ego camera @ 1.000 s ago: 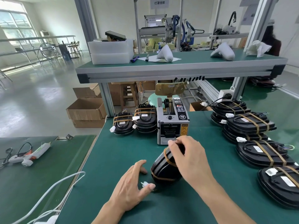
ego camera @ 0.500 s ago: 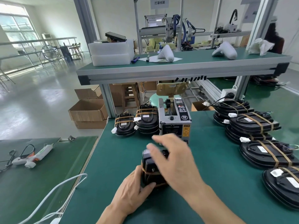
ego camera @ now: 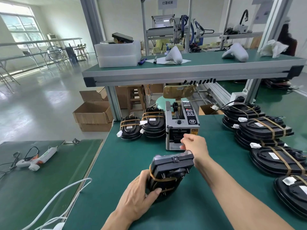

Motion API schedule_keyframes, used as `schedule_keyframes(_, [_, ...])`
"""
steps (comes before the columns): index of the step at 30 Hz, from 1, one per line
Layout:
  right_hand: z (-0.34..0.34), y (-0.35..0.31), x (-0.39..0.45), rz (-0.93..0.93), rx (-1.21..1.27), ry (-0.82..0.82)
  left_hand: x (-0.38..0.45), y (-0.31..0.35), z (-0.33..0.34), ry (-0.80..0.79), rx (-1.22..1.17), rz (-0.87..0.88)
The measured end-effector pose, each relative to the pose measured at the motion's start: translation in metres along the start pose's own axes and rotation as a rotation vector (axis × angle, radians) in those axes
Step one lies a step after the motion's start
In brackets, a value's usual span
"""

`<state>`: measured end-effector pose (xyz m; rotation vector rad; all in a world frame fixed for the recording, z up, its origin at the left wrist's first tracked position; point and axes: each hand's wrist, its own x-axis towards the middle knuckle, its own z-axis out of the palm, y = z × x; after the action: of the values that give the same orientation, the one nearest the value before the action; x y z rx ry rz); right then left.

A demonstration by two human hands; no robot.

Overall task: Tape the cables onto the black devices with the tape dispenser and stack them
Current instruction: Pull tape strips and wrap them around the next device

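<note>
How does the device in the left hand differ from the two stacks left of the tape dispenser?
The held device is tipped up on edge, underside with pins toward the camera; the two stacks lie flat on the green table. The held device is a single unit gripped by the left hand; the stacks are untouched, beside the tape dispenser. All are black with brown tape bands.

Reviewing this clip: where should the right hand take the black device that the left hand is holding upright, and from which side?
Probably the upper end of the black device, from its right. The left hand wraps the lower left edge, so the top right corner is bare, and the right hand, now at the tape dispenser, is nearest.
</note>
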<state>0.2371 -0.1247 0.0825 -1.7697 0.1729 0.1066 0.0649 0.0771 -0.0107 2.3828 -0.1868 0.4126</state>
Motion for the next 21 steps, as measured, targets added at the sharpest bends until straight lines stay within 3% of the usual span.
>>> schedule_keyframes(9, [0.008,-0.004,0.001,-0.042,-0.036,0.062,0.0,0.0,0.0,0.018,-0.005,0.033])
schedule_keyframes(21, [0.026,-0.016,0.008,0.106,0.012,0.26,0.0,0.002,0.0,-0.002,-0.004,0.001])
